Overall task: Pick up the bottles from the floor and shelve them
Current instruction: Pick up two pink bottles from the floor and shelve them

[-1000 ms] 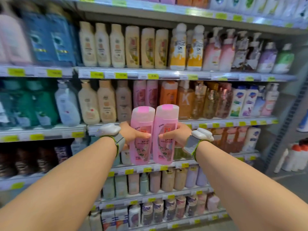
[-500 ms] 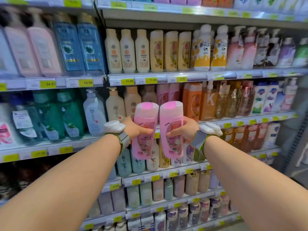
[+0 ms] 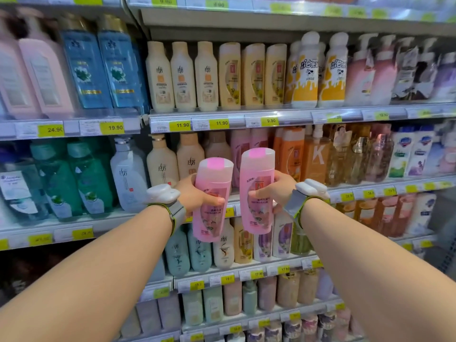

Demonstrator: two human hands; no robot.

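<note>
left hand [image 3: 195, 196] grips tall pink plastic bottle [image 3: 212, 201], right hand [image 3: 274, 191] grips its twin [image 3: 256, 191]; risk: toppling pink shelf row [image 3: 243, 146] at 12 o'clock on insertion

Two pink bottles [image 3: 212, 201] held up, one per hand; two hands, left hand [image 3: 195, 196] and right hand [image 3: 276, 191]; two white wrist devices [image 3: 162, 195]; two blue bottles [image 3: 98, 67] at the upper shelf's left end; three cream bottles [image 3: 182, 77] alongside.
</note>
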